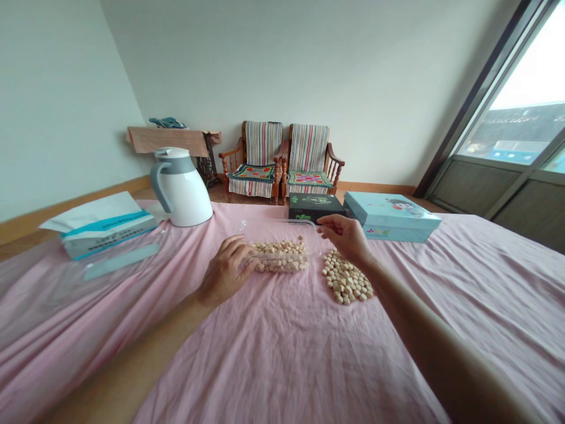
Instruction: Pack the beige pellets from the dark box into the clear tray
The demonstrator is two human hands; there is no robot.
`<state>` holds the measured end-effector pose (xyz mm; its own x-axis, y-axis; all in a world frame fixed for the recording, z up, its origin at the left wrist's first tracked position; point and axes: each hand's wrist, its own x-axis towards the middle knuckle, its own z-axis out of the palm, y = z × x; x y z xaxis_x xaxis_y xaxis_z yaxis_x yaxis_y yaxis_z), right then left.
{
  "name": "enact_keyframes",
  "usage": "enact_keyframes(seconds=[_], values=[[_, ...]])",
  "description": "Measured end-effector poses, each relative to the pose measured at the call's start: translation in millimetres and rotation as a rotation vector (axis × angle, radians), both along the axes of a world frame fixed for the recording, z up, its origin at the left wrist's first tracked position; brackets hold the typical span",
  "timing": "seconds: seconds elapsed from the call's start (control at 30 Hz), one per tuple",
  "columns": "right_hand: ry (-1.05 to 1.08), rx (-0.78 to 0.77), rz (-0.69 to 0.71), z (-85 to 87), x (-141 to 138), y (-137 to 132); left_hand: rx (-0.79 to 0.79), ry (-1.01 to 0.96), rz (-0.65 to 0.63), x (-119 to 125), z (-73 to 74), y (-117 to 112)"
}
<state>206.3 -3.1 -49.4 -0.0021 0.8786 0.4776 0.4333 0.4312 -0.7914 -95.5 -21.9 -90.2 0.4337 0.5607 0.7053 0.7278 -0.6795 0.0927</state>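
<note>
A clear plastic container (282, 263) holds many small, pale tan, button-shaped pieces (276, 247); a transparent rim or lid edge shows behind them. My left hand (227, 265) is closed around the container's left end, thumb at the near side. Over at the right end, my right hand (346, 237) is closed, its thumb and fingertips together beside the clear rim. What it pinches, if anything, I cannot make out. Below that hand, a loose pile of the same pieces (346, 280) lies on the pink cloth (282, 353), partly covered by the hand and wrist.
Behind the container sit a black box (315, 206) and a light blue box (392, 218). At the left stand a white and grey jug (183, 188) and a tissue pack (106, 227), with a pale flat strip (121, 262) near it. Two wooden chairs (260, 159) are beyond the table.
</note>
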Motion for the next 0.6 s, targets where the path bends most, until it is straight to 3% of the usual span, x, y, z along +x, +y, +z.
enact_keyframes(seconds=[0.07, 0.13, 0.23, 0.43, 0.6], values=[[-0.084, -0.011, -0.078, -11.0, 8, 2, 0.002, -0.002, 0.002, 0, -0.3, 0], [-0.306, -0.042, -0.150, -25.1, 20, 1, 0.005, -0.002, 0.002, 1, -0.2, 0], [-0.590, -0.085, -0.147, -39.5, 27, -6, 0.007, -0.011, -0.002, 2, 0.3, 0], [-0.946, -0.121, -0.138, -33.5, 5, -14, 0.010, -0.012, -0.004, 2, 0.4, -1], [-1.016, -0.128, -0.164, -36.4, -4, -13, 0.009, -0.002, -0.003, 1, -0.4, 0]])
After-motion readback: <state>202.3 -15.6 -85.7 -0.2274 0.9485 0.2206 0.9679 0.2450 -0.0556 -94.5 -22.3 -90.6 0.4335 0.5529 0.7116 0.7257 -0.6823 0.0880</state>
